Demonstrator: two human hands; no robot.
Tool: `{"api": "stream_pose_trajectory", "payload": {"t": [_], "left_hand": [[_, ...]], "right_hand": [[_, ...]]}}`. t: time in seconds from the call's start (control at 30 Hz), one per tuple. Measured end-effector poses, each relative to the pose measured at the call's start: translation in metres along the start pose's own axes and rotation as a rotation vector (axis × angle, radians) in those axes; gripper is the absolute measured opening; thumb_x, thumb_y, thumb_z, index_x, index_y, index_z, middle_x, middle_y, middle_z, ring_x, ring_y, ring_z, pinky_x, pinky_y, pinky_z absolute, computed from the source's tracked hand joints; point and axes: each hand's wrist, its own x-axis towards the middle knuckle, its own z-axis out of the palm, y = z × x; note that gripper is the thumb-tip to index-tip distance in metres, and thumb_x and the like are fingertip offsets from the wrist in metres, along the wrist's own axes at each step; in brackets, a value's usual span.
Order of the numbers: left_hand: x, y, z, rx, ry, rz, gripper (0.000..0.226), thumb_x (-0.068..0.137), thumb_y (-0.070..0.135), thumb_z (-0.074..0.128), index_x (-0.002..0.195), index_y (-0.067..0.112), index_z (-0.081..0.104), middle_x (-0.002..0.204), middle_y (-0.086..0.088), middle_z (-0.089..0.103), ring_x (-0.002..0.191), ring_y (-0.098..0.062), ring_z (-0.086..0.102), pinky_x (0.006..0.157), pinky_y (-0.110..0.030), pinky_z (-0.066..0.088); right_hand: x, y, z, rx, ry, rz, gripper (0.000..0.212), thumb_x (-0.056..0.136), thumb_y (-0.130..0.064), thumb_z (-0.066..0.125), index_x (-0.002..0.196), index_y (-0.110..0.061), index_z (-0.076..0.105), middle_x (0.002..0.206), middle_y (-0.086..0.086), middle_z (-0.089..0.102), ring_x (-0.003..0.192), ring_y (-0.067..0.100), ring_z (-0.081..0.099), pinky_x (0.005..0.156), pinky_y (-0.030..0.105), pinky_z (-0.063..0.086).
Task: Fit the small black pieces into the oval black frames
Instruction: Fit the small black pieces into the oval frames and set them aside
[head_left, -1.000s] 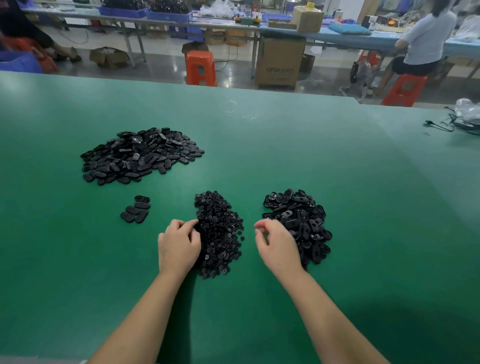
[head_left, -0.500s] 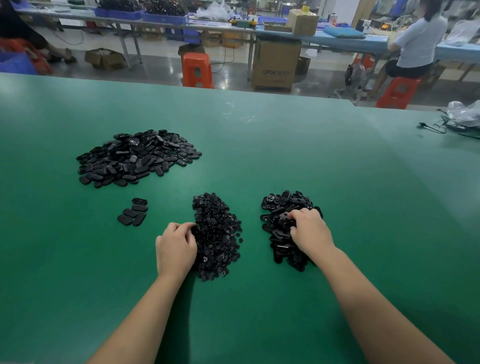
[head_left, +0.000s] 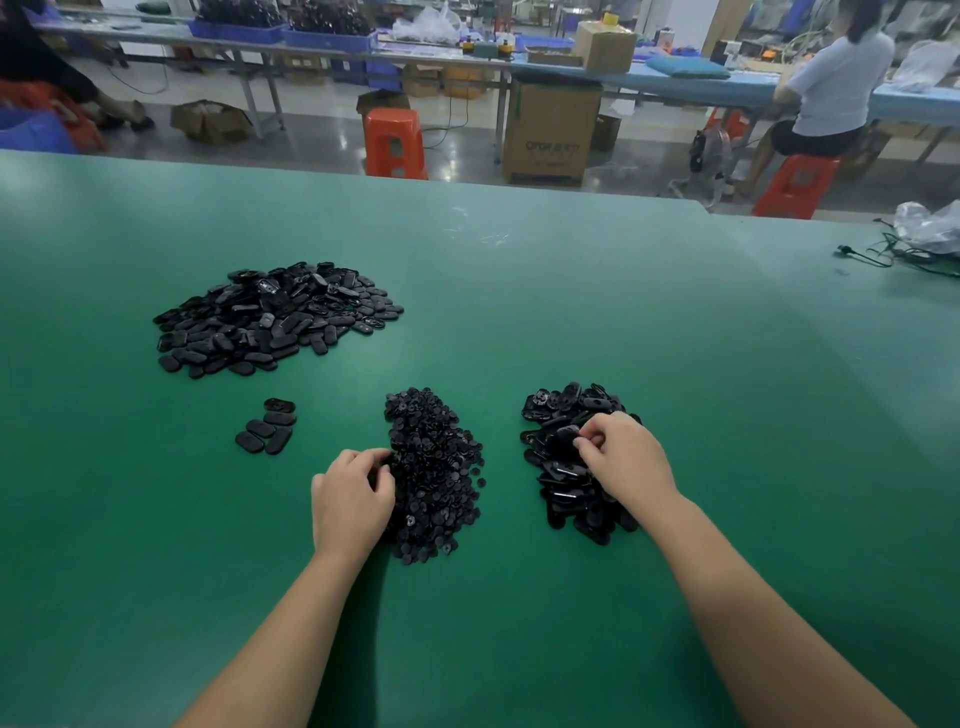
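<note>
I take the pile of small pieces (head_left: 434, 475) as my landmark. A second ago my right hand (head_left: 621, 457) hovered beside the frames (head_left: 571, 462), the heap just right of the pile; half a second ago it dropped onto that heap, and now its fingers curl and pinch what looks like one oval frame near the heap's top. The pinch seems closed on that frame, though black on black makes the exact hold hard to read

My left hand (head_left: 353, 496) has barely shifted in that time. It sits at the pile's left edge with fingers curled into the pieces; I cannot tell whether it has one pinched or is only raking through them

So I judge that both hands are fetching the two halves of the next pair, and the fitting itself has not begun. Once the frame lifts clear, it should come toward the pile to meet a small piece

Left of the pile, a little farther from me, four ovals (head_left: 267, 426) lie together on the green table (head_left: 571, 291). Farther left and back lies the big heap (head_left: 270, 317) of ovals, probably finished ones. The risk I see is dragging up two nested frames at once
</note>
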Motion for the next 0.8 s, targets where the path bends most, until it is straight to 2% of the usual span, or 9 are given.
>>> {"api": "stream_pose_trajectory", "payload": {"t": [0.1, 0.17, 0.27, 0.33, 0.43, 0.53, 0.63, 0.8], "left_hand": [[0.001, -0.001, 0.000, -0.002, 0.000, -0.006, 0.023, 0.096, 0.023, 0.059, 0.115, 0.024, 0.073, 0.104, 0.006, 0.066, 0.085, -0.015, 0.061, 0.091, -0.033, 0.035], [0.000, -0.001, 0.001, 0.003, -0.004, -0.007, 0.023, 0.096, 0.026, 0.060, 0.114, 0.025, 0.072, 0.104, 0.006, 0.066, 0.086, -0.014, 0.060, 0.092, -0.032, 0.034], [0.001, -0.001, 0.001, 0.002, -0.005, -0.006, 0.021, 0.095, 0.028, 0.061, 0.113, 0.026, 0.073, 0.103, 0.007, 0.065, 0.085, -0.014, 0.060, 0.091, -0.031, 0.033], [0.001, -0.001, 0.001, 0.003, -0.003, -0.005, 0.020, 0.095, 0.029, 0.061, 0.111, 0.026, 0.073, 0.102, 0.008, 0.065, 0.084, -0.012, 0.059, 0.090, -0.030, 0.032], [0.001, -0.002, 0.001, -0.007, 0.006, -0.002, 0.017, 0.096, 0.029, 0.062, 0.108, 0.026, 0.074, 0.100, 0.010, 0.065, 0.085, -0.009, 0.056, 0.090, -0.031, 0.033], [0.000, -0.001, 0.000, -0.036, 0.017, -0.001, 0.013, 0.096, 0.028, 0.063, 0.103, 0.026, 0.074, 0.094, 0.014, 0.062, 0.083, -0.006, 0.054, 0.090, -0.032, 0.034], [0.000, -0.001, 0.000, -0.061, 0.024, -0.002, 0.011, 0.097, 0.026, 0.064, 0.100, 0.026, 0.074, 0.093, 0.014, 0.063, 0.081, -0.005, 0.053, 0.091, -0.032, 0.034], [0.000, -0.001, -0.003, -0.110, 0.025, -0.005, 0.011, 0.098, 0.022, 0.065, 0.101, 0.022, 0.076, 0.096, 0.008, 0.069, 0.083, -0.011, 0.060, 0.092, -0.038, 0.044]], "right_hand": [[-0.006, -0.012, -0.002, 0.245, 0.035, 0.038, 0.007, 0.094, -0.028, 0.068, 0.091, -0.022, 0.068, 0.075, -0.011, 0.060, 0.068, 0.003, 0.055, 0.064, 0.020, 0.044], [-0.013, -0.024, 0.002, 0.462, 0.021, 0.067, 0.003, 0.094, -0.023, 0.069, 0.092, -0.020, 0.069, 0.076, -0.008, 0.065, 0.064, 0.002, 0.057, 0.064, 0.013, 0.044], [-0.026, -0.044, 0.013, 0.818, -0.074, 0.112, 0.014, 0.097, -0.011, 0.066, 0.111, -0.013, 0.067, 0.089, 0.006, 0.070, 0.061, 0.004, 0.063, 0.060, 0.020, 0.054], [-0.036, -0.056, 0.025, 0.934, -0.120, 0.130, 0.027, 0.098, -0.009, 0.064, 0.123, -0.017, 0.062, 0.093, 0.008, 0.070, 0.063, 0.006, 0.066, 0.064, 0.024, 0.058], [-0.051, -0.067, 0.049, 1.035, -0.138, 0.202, 0.033, 0.100, -0.010, 0.060, 0.127, -0.028, 0.057, 0.091, 0.010, 0.070, 0.066, 0.009, 0.068, 0.069, 0.026, 0.060], [-0.063, -0.073, 0.069, 1.074, -0.090, 0.281, 0.020, 0.102, -0.011, 0.057, 0.117, -0.021, 0.065, 0.086, 0.006, 0.069, 0.063, 0.005, 0.064, 0.064, 0.023, 0.057], [-0.072, -0.076, 0.078, 1.047, -0.042, 0.260, 0.014, 0.102, -0.013, 0.058, 0.104, -0.024, 0.066, 0.084, -0.002, 0.065, 0.060, 0.002, 0.059, 0.060, 0.023, 0.054], [-0.080, -0.078, 0.079, 1.006, -0.006, 0.236, 0.007, 0.101, -0.015, 0.058, 0.102, -0.022, 0.062, 0.081, -0.003, 0.065, 0.059, 0.004, 0.058, 0.060, 0.026, 0.054]]}}
